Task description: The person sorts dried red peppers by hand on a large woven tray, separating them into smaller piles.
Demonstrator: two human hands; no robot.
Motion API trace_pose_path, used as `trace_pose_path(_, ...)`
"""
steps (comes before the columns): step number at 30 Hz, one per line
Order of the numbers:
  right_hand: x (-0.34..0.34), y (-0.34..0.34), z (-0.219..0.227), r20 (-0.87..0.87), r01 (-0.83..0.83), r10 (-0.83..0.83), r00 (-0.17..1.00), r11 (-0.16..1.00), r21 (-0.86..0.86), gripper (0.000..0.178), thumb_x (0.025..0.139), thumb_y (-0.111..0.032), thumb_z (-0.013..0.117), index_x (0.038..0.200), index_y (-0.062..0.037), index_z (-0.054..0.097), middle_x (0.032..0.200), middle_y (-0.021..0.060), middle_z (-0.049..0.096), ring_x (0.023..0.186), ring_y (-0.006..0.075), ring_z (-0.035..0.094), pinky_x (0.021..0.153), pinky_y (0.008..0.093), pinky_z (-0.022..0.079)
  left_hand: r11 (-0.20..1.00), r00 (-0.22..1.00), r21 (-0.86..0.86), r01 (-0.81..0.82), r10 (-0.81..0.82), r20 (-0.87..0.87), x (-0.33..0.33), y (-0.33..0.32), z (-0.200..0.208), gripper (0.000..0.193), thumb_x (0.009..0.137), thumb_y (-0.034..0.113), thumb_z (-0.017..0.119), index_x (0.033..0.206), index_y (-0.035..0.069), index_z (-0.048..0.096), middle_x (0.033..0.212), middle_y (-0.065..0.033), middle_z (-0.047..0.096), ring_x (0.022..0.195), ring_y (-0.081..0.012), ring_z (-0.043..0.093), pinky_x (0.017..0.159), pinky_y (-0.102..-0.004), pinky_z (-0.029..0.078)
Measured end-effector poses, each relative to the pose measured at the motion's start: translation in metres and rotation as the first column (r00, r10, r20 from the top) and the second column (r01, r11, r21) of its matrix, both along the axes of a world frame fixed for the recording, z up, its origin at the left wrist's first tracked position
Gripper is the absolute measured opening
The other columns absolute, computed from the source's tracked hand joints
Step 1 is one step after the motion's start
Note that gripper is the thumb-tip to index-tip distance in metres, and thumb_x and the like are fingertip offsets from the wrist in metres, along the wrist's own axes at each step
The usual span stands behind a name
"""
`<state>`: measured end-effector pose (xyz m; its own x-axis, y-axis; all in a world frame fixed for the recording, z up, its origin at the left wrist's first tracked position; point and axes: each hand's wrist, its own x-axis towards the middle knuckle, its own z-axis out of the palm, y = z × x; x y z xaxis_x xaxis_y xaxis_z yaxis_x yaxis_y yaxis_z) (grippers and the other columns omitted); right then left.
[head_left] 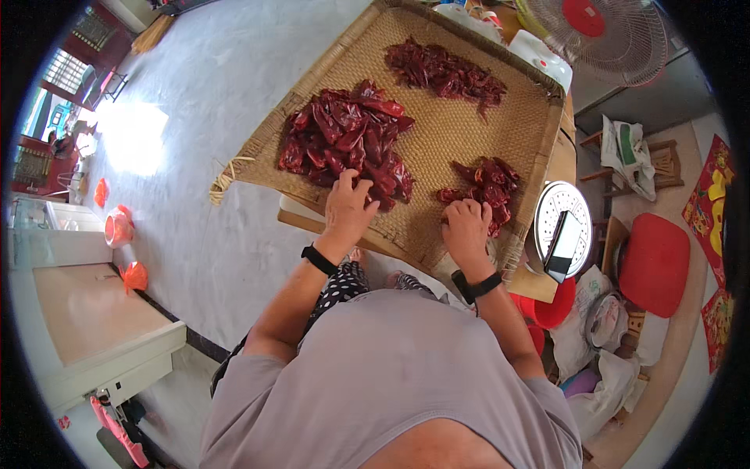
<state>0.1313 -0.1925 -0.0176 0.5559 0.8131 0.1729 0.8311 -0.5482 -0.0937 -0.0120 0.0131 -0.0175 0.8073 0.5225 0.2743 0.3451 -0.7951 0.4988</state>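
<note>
A large woven bamboo tray (426, 148) lies in front of me with three groups of dried red chilies on it. My left hand (349, 209) rests at the near edge of the biggest pile of dried chilies (344, 133), fingers apart and touching the pods. At the tray's near right, my right hand (466, 230) has its fingers bent down and closed on chilies at the edge of a smaller pile (491, 181); its fingertips are partly hidden. Farther back lies a loose strip of darker, thinner chilies (445, 72). Both wrists wear black bands.
The tray sits on a wooden table (564, 156). Right of it are a round perforated metal plate (561, 215) with a phone (564, 244), a red bucket (551, 303) and a red stool seat (655, 266). A fan (605, 35) stands at back right. A cabinet (94, 313) is at left.
</note>
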Motion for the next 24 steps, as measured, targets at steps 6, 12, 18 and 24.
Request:
trace_pose_path(6, -0.006, 0.057, 0.011, -0.345, 0.037, 0.057, 0.937, 0.965, 0.259, 0.043, 0.080, -0.016, 0.065, 0.120, -0.0083, 0.053, 0.113, 0.0170, 0.057, 0.105, 0.0378, 0.054, 0.084, 0.0464, 0.047, 0.935, 0.985, -0.347, 0.075, -0.015, 0.171, -0.001, 0.004, -0.013, 0.031, 0.072, -0.001, 0.067, 0.101, 0.004, 0.056, 0.117, -0.0163, 0.046, 0.096, -0.0339, 0.056, 0.079, -0.0403, 0.050)
trace_pose_path(12, -0.010, 0.091, -0.003, -0.406, 0.203, -0.119, 0.906, 0.965, 0.169, 0.043, 0.084, -0.016, 0.058, 0.126, -0.0108, 0.050, 0.112, 0.0175, 0.059, 0.100, 0.0385, 0.058, 0.079, 0.0476, 0.050, 0.856, 0.939, -0.500, 0.132, 0.054, 0.340, -0.019, 0.013, 0.001, 0.023, 0.078, -0.005, 0.058, 0.100, 0.002, 0.054, 0.108, -0.0096, 0.050, 0.087, -0.0173, 0.057, 0.075, -0.0295, 0.050)
trace_pose_path(18, 0.012, 0.043, 0.025, -0.220, 0.388, -0.349, 0.911, 0.906, 0.167, 0.036, 0.083, -0.020, 0.064, 0.119, -0.0144, 0.057, 0.107, 0.0144, 0.062, 0.095, 0.0353, 0.061, 0.074, 0.0443, 0.051, 0.701, 0.937, -0.701, 0.132, 0.143, 0.319, -0.035, 0.030, 0.002, 0.023, 0.080, -0.003, 0.057, 0.102, 0.003, 0.055, 0.098, -0.0059, 0.057, 0.087, -0.0136, 0.057, 0.078, -0.0272, 0.048)
trace_pose_path(24, 0.003, 0.027, 0.054, -0.241, 0.384, -0.332, 0.912, 0.897, 0.219, 0.045, 0.076, -0.007, 0.069, 0.119, -0.0111, 0.057, 0.115, 0.0118, 0.060, 0.114, 0.0329, 0.051, 0.097, 0.0428, 0.041, 0.631, 0.949, -0.715, 0.301, -0.128, 0.287, -0.019, 0.030, 0.003, 0.019, 0.082, 0.000, 0.057, 0.100, 0.002, 0.057, 0.101, -0.0067, 0.057, 0.092, -0.0169, 0.057, 0.080, -0.0295, 0.047)
